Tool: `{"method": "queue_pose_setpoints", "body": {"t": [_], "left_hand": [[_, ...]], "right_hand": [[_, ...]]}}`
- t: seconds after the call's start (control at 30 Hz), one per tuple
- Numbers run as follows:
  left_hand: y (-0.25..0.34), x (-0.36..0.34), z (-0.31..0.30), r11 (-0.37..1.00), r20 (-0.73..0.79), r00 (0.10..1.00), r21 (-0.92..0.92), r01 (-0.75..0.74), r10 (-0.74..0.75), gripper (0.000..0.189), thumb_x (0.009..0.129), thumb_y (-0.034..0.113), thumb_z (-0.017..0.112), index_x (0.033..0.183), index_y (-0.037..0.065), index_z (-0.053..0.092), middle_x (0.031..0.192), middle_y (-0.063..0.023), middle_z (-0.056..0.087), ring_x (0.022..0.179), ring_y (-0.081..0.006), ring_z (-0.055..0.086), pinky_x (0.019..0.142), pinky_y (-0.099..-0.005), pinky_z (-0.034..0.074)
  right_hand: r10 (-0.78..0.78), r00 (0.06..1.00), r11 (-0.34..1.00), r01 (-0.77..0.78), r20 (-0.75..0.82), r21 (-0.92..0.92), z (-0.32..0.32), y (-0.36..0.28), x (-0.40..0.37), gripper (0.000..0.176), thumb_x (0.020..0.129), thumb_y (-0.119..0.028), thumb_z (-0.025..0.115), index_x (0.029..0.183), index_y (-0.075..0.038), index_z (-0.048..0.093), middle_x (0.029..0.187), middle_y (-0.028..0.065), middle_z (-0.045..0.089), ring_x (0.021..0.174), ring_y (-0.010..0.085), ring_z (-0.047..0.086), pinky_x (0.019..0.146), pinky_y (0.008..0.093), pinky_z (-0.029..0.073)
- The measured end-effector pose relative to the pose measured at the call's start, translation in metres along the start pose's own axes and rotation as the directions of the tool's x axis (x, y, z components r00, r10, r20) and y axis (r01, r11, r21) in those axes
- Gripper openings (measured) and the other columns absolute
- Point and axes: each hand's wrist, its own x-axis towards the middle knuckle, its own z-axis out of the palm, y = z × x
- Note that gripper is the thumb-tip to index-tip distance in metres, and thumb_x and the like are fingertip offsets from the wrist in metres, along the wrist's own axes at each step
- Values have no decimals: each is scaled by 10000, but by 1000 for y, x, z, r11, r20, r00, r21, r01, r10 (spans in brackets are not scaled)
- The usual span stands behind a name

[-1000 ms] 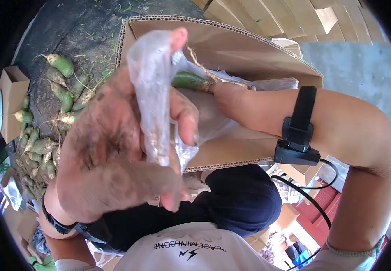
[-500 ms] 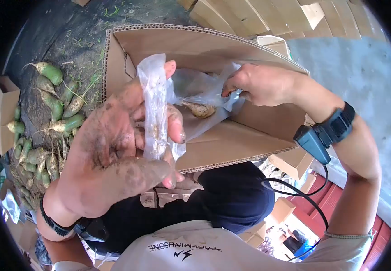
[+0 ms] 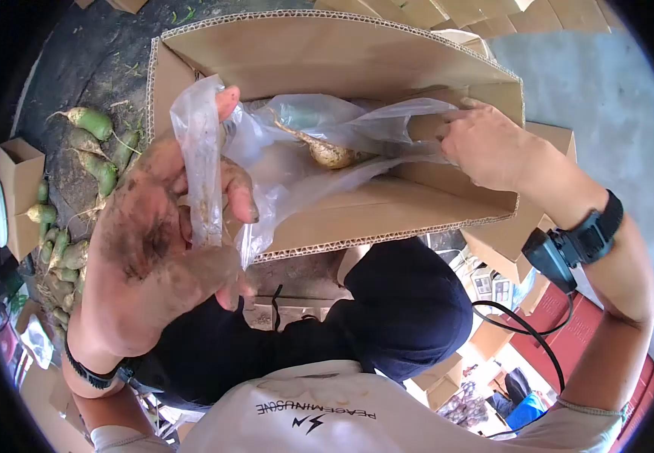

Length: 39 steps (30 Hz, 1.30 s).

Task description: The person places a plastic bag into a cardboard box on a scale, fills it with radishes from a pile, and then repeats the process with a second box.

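Observation:
My left hand (image 3: 168,219), palm smeared with soil, grips one edge of a clear plastic bag (image 3: 281,170) near the left end of an open cardboard box (image 3: 342,53). Over the box's right end, my right hand (image 3: 489,143) pinches the opposite edge, so the plastic is spread between both hands. A soil-covered radish root (image 3: 332,154) with a thin tail shows in the bag's opening. Greenish shapes are blurred behind the plastic.
Green radishes (image 3: 96,123) lie piled on the dark ground at the left, beside a small open carton (image 3: 21,196). Flattened cardboard is at the top right. Another box (image 3: 557,140) stands right of the large one. A black cable (image 3: 527,328) hangs from my right wrist device.
My hands have moved apart, the left to the left and the right to the right. The bag is now stretched wider, and the root shows more fully.

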Motion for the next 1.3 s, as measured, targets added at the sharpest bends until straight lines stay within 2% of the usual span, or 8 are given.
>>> {"method": "queue_pose_setpoints", "body": {"t": [0.1, 0.17, 0.3, 0.4, 0.7, 0.93, 1.03, 1.3], "left_hand": [[-8, -2, 2, 1000, 36, 999, 27, -2, 1, 889, 622, 5, 554, 1452, 9, 237, 906, -41, 533, 599, -109, 567, 517, -201, 507], [-12, -5, 7, 999, 60, 998, 47, -6, 3, 871, 647, 2, 567, 1454, 16, 238, 918, -41, 536, 636, -104, 572, 531, -197, 498], [-16, -5, -6, 997, 214, 976, 64, -48, 33, 805, 755, -88, 563, 1456, 18, 181, 1060, -73, 518, 767, -84, 529, 650, -191, 442], [-21, -5, -2, 996, 147, 988, 75, -56, 45, 881, 669, -48, 618, 1456, 18, 228, 946, -44, 538, 688, -96, 556, 582, -195, 479], [-18, 2, 9, 997, 24, 997, -1, 74, -74, 975, 593, -127, 646, 1462, 89, 259, 899, -29, 560, 634, -101, 597, 513, -184, 507], [-22, 2, 8, 999, 34, 999, 12, 38, -39, 986, 594, -96, 649, 1468, 85, 230, 882, -36, 569, 592, -124, 613, 501, -203, 524], [-21, 3, 8, 999, 1, 1000, -37, 18, -18, 991, 589, -74, 656, 1466, 66, 216, 873, -35, 558, 564, -132, 603, 501, -218, 545], [-16, 2, 2, 980, -108, 992, -178, -85, 67, 883, 665, -36, 589, 1452, 16, 192, 905, -78, 520, 538, -140, 592, 534, -269, 592]], "right_hand": [[-121, 972, 974, 155, -202, 163, -21, -12, 14, 188, 740, -36, 575, 884, -38, 696, 860, 212, 662, 876, 326, 652, 837, 431, 493], [-28, 996, 841, 72, -89, 536, -43, -32, 57, 256, 712, -49, 601, 955, -11, 673, 874, 174, 675, 870, 328, 644, 840, 408, 494], [78, 970, 765, 90, -230, 637, -26, -41, 136, 299, 734, -66, 600, 1024, -24, 661, 917, 187, 670, 887, 356, 637, 809, 413, 500], [75, 971, 697, 111, -226, 708, -25, -52, 164, 274, 737, -100, 609, 1003, -68, 668, 918, 176, 671, 920, 339, 635, 823, 417, 494], [-162, 936, 585, 346, -312, 733, -13, -53, 164, 244, 748, -180, 640, 969, -76, 637, 894, 170, 667, 876, 331, 623, 784, 406, 486], [-299, 933, 709, 358, -201, 608, -22, -60, 156, 196, 737, -171, 632, 928, -140, 662, 890, 84, 675, 888, 286, 632, 758, 393, 477], [-371, 897, 718, 440, -240, 539, -24, -57, 154, 236, 753, -182, 645, 921, -18, 618, 833, 181, 646, 817, 368, 620, 753, 448, 483], [-79, 825, 579, 495, -559, 648, 5, -5, 103, 186, 755, -79, 650, 926, -5, 651, 888, 133, 666, 824, 274, 632, 740, 372, 501]]}}
